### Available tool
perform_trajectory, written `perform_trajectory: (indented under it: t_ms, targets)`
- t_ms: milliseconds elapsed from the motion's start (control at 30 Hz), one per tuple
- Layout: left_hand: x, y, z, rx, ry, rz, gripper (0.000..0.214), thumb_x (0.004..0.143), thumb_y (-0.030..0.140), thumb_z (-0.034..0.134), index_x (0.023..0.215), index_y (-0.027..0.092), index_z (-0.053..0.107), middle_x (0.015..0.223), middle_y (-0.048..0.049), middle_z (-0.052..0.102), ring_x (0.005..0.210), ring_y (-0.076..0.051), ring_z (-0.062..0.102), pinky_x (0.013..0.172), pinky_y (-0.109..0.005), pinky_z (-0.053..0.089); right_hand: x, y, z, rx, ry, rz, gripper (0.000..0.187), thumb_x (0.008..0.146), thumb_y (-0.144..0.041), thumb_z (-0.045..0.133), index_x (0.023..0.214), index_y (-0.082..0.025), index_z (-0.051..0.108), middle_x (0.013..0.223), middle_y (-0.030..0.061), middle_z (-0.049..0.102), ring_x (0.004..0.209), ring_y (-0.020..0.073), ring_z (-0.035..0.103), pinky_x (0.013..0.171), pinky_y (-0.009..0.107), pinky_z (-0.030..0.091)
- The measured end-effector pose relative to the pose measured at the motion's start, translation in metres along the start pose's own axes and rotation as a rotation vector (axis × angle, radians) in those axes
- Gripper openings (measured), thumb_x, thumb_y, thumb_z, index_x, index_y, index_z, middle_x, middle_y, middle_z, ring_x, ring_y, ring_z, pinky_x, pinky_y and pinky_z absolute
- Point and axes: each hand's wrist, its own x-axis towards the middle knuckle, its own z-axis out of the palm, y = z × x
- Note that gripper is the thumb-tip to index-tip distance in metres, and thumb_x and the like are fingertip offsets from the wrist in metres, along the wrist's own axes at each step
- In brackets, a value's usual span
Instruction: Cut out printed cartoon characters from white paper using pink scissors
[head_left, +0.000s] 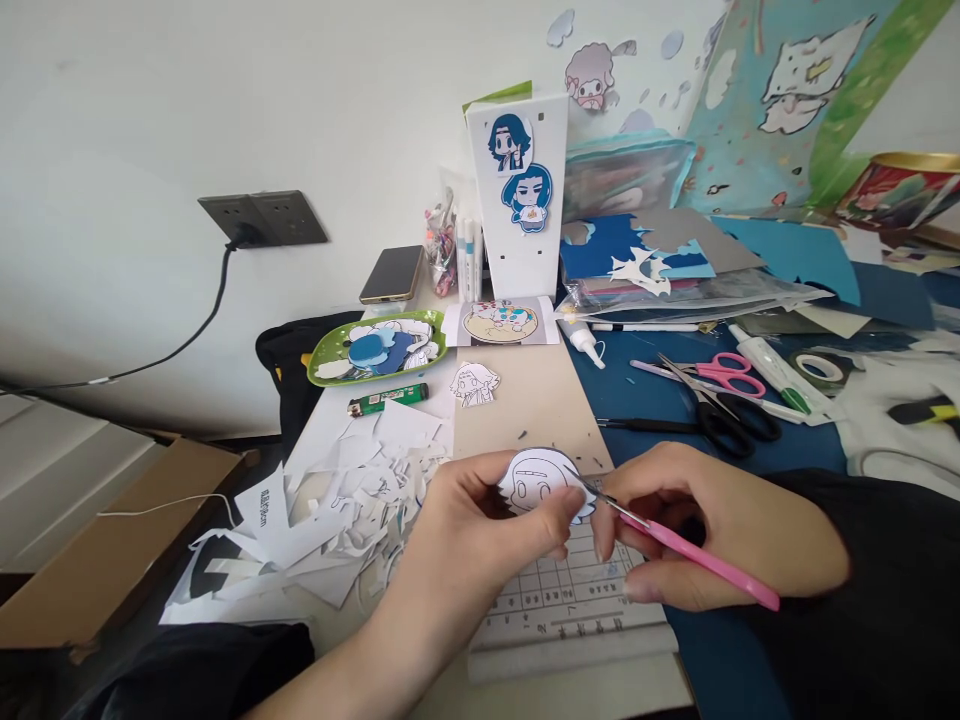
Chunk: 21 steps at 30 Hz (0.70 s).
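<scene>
Just beside left hand (480,525), paper scraps (349,515)

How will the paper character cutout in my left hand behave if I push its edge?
Likely light: the paper character cutout looks thin, pinched in your left hand. It may be somewhat stiff, showing no obvious droop, but its pointed tips might bend.

Both hands (480,530) (720,510) close together, fingers (602,530) bent, left forearm (375,645) bare
</scene>
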Motion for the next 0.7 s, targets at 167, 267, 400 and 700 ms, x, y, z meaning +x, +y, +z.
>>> perform_trajectory:
  t_ms: [167, 267, 400, 700]
  targets:
    - [0.002, -0.003, -0.004, 0.041, -0.044, 0.014, 0.022, 0.073, 0.027, 0.075, 0.054, 0.017, 0.068, 0.052, 0.0019, 0.057, 0.052, -0.011, 0.048, 0.053, -0.024, 0.038, -0.001, 0.0, 0.0, -0.005, -0.008, 0.001, 0.027, 0.069, -0.037, 0.075, 0.08, -0.014, 0.065, 0.059, -0.0055, 0.045, 0.049, 0.0087, 0.037, 0.048, 0.023, 0.033]
    - [0.003, -0.006, -0.007, 0.066, -0.087, 0.037, 0.028, 0.077, 0.029, 0.072, 0.052, 0.017, 0.064, 0.053, 0.0017, 0.057, 0.055, -0.012, 0.048, 0.057, -0.024, 0.038, 0.0, 0.0, 0.001, 0.04, -0.024, 0.0, 0.026, 0.068, -0.034, 0.076, 0.08, -0.014, 0.066, 0.06, -0.0054, 0.045, 0.051, 0.0089, 0.037, 0.049, 0.022, 0.033]
    - [0.004, -0.008, -0.008, 0.032, -0.114, 0.013, 0.03, 0.078, 0.031, 0.07, 0.054, 0.017, 0.06, 0.057, 0.0012, 0.058, 0.058, -0.013, 0.05, 0.061, -0.025, 0.038, 0.002, 0.002, 0.004, 0.115, -0.018, -0.016, 0.019, 0.065, -0.023, 0.075, 0.08, -0.014, 0.067, 0.06, -0.0065, 0.045, 0.052, 0.0085, 0.036, 0.05, 0.022, 0.032]
    - [0.002, -0.013, -0.009, -0.041, -0.139, -0.052, 0.028, 0.079, 0.033, 0.071, 0.057, 0.018, 0.06, 0.061, -0.001, 0.061, 0.063, -0.017, 0.054, 0.066, -0.03, 0.041, 0.002, 0.002, 0.006, 0.082, -0.002, -0.062, 0.019, 0.07, -0.025, 0.075, 0.081, -0.013, 0.067, 0.06, -0.0068, 0.044, 0.052, 0.0081, 0.035, 0.049, 0.022, 0.03]
